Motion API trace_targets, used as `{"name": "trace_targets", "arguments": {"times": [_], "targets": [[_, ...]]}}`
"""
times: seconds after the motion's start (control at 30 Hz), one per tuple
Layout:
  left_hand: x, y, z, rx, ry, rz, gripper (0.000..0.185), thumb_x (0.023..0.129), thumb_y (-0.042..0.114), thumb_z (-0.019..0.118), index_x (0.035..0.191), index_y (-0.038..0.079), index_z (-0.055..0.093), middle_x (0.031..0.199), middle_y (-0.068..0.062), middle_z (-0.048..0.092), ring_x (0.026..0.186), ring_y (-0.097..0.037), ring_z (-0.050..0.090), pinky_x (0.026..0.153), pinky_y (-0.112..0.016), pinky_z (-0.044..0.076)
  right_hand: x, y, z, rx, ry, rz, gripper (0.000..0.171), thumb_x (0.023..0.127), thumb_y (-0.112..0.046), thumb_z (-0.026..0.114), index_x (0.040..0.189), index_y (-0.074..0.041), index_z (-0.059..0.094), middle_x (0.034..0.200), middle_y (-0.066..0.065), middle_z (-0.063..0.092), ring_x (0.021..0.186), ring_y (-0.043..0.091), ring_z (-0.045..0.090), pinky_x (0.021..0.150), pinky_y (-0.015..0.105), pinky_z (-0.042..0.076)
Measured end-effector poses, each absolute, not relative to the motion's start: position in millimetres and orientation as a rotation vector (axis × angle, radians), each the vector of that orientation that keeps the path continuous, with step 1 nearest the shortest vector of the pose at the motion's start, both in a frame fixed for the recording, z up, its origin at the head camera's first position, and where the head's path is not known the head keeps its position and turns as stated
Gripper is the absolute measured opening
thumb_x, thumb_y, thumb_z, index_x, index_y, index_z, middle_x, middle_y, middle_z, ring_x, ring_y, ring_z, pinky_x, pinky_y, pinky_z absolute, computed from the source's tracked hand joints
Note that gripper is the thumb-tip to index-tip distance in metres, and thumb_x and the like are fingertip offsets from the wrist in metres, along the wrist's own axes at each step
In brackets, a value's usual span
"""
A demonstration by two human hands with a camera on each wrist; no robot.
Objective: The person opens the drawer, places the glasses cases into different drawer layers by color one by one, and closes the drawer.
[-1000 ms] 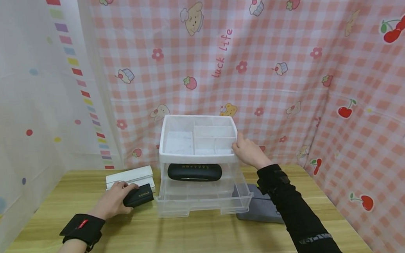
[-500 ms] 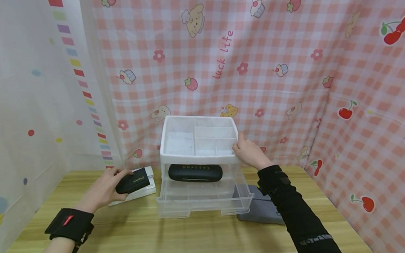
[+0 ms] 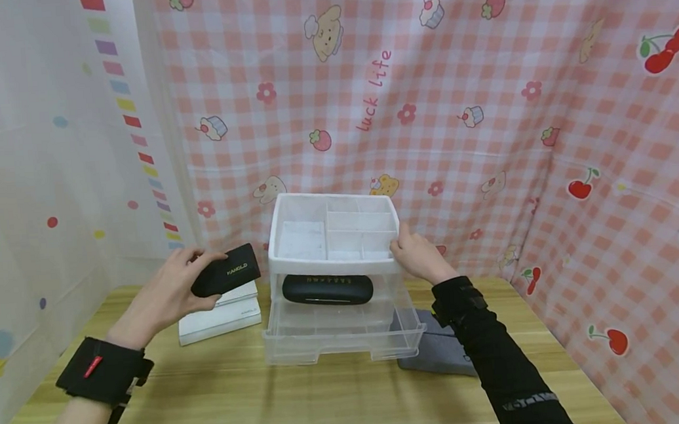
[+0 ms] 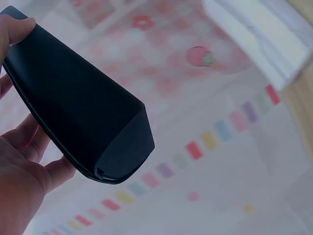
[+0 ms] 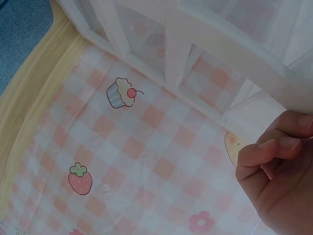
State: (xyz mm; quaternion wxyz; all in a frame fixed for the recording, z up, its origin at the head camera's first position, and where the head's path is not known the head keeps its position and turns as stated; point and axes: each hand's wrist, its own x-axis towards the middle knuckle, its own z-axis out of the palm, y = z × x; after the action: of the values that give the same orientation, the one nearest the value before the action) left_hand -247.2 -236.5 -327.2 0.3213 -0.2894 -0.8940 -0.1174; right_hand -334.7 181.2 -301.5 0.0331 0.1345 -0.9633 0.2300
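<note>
Left fingers [image 3: 209,255]: curled round a black case [image 3: 226,278], thumb under, lifted clear of the desk [image 3: 329,403].
Left hand [image 3: 168,296]: up at tray height, just left of the organizer [image 3: 338,278].
Case: in the air above the white box [image 3: 219,312], long side pointing right; the wrist view shows its open end [image 4: 122,147].
Right fingers [image 3: 397,244]: bent over the organizer's top right rim, gripping it.
Right hand [image 3: 419,255]: steadies the organizer.
Organizer: mid desk, top tray divided into compartments, drawer pulled out near, a second black case [image 3: 327,288] inside.
Grey pad [image 3: 438,349]: right, partly under the organizer.
Step, as I read it: carrying the case across to the organizer.
Next move calls for: travel right, level the case over a free spot, lower before letting go.
</note>
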Motion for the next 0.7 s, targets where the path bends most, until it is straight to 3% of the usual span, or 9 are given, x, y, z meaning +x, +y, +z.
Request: {"name": "trace_targets", "arguments": {"times": [0.43,0.7], "targets": [[-227.8,-177.9,-284.1,-0.877,-2.321,-0.299,0.061,0.066,0.015,0.083,0.121,0.014,0.058,0.107,-0.014,0.057,0.098,-0.029,0.053,0.077,-0.042,0.050,-334.8,183.1,-302.2,0.410,-2.954,0.749,0.041,0.100,-0.022,0.033,0.133,0.001,0.025,0.122,0.024,0.051,0.090,0.030,0.057,0.071,0.033,0.048],[-225.4,-132.9,-272.5,-0.964,-2.244,-0.159,0.064,0.063,0.028,0.088,0.120,0.017,0.060,0.105,-0.011,0.057,0.097,-0.027,0.054,0.076,-0.039,0.052,-337.0,183.0,-303.0,0.426,-2.949,0.718,0.043,0.100,-0.025,0.033,0.133,0.001,0.026,0.123,0.025,0.052,0.090,0.030,0.058,0.070,0.033,0.048]]}}
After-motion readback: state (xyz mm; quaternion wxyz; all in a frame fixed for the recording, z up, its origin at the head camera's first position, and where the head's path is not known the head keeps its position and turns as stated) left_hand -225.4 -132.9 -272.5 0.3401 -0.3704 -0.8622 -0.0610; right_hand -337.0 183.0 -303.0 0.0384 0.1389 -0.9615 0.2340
